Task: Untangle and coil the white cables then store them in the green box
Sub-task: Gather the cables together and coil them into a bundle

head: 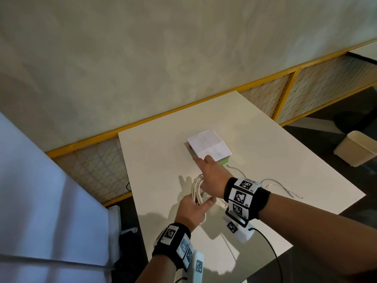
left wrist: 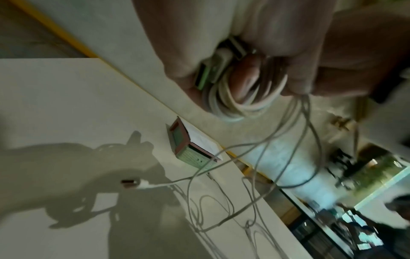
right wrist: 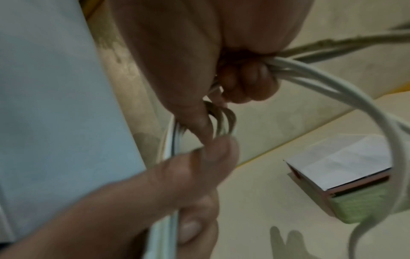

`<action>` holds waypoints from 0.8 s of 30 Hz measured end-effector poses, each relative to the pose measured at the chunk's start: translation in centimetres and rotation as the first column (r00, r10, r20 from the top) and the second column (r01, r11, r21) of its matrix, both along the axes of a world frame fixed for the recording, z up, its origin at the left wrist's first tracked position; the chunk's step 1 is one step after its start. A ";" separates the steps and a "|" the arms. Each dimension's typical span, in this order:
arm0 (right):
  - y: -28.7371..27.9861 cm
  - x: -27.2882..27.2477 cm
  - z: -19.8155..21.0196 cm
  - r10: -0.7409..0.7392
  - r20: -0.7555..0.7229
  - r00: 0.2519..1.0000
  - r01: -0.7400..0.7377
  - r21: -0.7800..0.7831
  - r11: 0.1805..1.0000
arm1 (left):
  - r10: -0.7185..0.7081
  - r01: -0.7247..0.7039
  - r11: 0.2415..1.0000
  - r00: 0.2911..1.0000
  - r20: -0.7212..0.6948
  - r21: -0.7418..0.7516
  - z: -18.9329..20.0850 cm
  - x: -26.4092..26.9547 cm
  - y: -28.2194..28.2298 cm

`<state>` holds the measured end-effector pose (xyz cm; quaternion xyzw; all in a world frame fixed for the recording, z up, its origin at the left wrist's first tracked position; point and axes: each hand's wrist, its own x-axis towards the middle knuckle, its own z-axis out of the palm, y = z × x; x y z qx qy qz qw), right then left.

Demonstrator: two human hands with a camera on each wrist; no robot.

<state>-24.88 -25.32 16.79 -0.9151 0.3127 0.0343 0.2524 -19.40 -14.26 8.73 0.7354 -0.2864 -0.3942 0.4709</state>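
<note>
Hands together: left hand [head: 192, 209] and right hand [head: 212, 178] both gripping coiled white cables [head: 197, 189]

A white table [head: 255, 139] with a smooth, matte top carries everything here. Toward its far middle sits the green box [head: 224, 161], low and rectangular, with a reddish-brown rim and a white sheet of paper [head: 210, 145] laid flat over its top. Nearer the front, loose lengths of white cable [head: 281, 185] trail across the surface to the right of the box, ending in a small plug close to the right edge. The left wrist view shows more thin cable loops [left wrist: 221, 208] lying on the tabletop, and a connector [left wrist: 131, 183], possibly a USB plug, resting apart from the box. Hand shadows fall across the top.
</note>
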 end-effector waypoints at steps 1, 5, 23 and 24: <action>-0.2 0.0 -0.1 0.008 -0.025 1.000 -0.008 0.016 1.000 | -0.013 0.013 1.000 1.000 0.018 0.008 0.0 -0.2 0.0; -0.7 0.2 -0.3 0.113 -0.084 0.990 -0.106 0.082 0.991 | -0.046 0.046 0.999 0.999 0.015 0.014 0.3 -0.6 0.0; 0.6 0.7 -0.6 -0.292 0.402 0.868 0.062 0.495 0.866 | 0.016 -0.013 0.999 0.998 0.053 -0.051 1.9 0.6 -2.3; 0.6 0.7 -0.7 -0.310 0.406 0.860 0.067 0.512 0.857 | 0.025 -0.022 0.999 0.998 0.066 -0.043 1.8 0.8 -2.3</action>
